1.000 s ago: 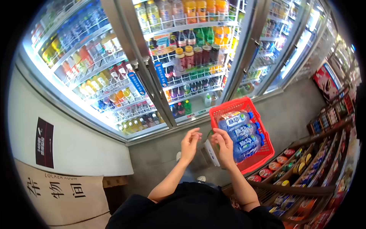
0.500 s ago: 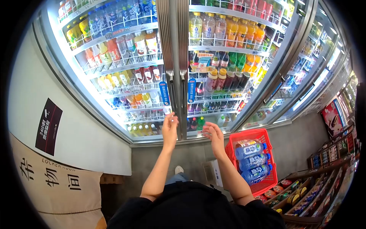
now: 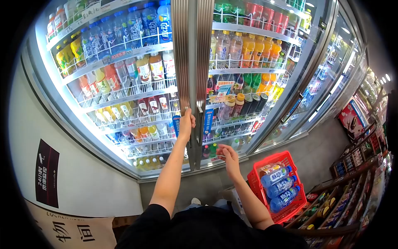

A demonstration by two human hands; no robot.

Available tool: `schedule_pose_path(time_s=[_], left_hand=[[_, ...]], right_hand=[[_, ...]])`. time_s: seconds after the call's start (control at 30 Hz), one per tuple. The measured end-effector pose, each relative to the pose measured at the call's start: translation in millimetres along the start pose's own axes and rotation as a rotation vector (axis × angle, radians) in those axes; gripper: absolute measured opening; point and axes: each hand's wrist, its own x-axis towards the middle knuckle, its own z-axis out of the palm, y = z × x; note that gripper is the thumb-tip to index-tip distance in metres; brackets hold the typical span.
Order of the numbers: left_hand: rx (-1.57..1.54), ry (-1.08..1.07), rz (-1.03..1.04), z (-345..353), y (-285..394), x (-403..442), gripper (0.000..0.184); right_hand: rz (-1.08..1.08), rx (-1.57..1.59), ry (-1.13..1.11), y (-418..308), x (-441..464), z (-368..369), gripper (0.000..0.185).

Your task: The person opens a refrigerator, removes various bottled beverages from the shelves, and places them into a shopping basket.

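Observation:
My left hand [image 3: 187, 125] is raised to the left door of a glass-fronted drinks fridge, its fingers curled round the metal door handle [image 3: 182, 66]. Lower and to the right, my right hand [image 3: 229, 158] hangs in front of the right door, holding nothing, with loosely bent fingers. The right door's handle [image 3: 200, 70] runs beside the left one, untouched. Through the glass, shelves hold rows of drinks, with blue-labelled bottles [image 3: 134, 25] high on the left and orange drink bottles [image 3: 248, 49] on the right. Both doors look closed.
A red shopping basket [image 3: 251, 179] stands on the floor at my right, with several bottles [image 3: 283, 198] lying in it. Beyond it, a snack rack [image 3: 340, 226] fills the lower right. A white wall panel [image 3: 95, 178] with a dark sign [image 3: 47, 173] borders the left.
My left hand has moved up and closed on the left door's handle. My right hand has dropped slightly and its fingers have curled in. The camera view has shifted, showing higher shelves.

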Motion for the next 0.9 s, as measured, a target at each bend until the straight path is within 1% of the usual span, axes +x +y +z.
schedule_pose_path(time_s=[0.1,0.17,0.3,0.37,0.43,0.47,0.57,0.7,0.8,0.9], left_hand=[[0.004,-0.017,-0.046,-3.9,2.3,0.9,0.056],[0.014,0.004,-0.036,-0.1,5.9,-4.6,0.055],[0.059,0.045,-0.012,1.9,10.1,-7.6,0.057],[0.098,0.120,-0.034,5.3,13.0,-12.1,0.058],[0.115,0.144,0.008,5.9,11.0,-12.3,0.059],[0.116,0.149,-0.014,5.2,10.5,-12.5,0.059],[0.083,0.221,-0.003,11.7,9.5,-12.3,0.058],[0.075,0.193,-0.021,12.7,11.7,-23.2,0.057],[0.079,0.252,-0.008,19.5,8.4,-49.2,0.056],[0.090,0.236,0.017,15.5,1.7,-87.6,0.055]], right_hand=[[0.032,0.001,0.003,4.5,-1.1,9.6,0.028],[0.054,-0.010,-0.008,4.3,-2.5,17.2,0.028],[0.026,-0.025,-0.056,7.6,-9.4,31.1,0.025],[0.075,-0.079,-0.117,4.0,-19.0,34.2,0.026],[0.061,-0.080,-0.125,1.3,-33.6,35.0,0.026],[0.044,-0.068,-0.119,-1.9,-43.0,34.8,0.026],[0.017,-0.065,-0.114,-5.8,-62.1,21.5,0.026],[0.054,-0.055,-0.133,-7.7,-80.6,-4.8,0.027],[0.054,-0.062,-0.108,-15.7,-86.2,-19.3,0.027],[0.029,-0.050,-0.108,-18.1,-93.4,-25.7,0.027]])
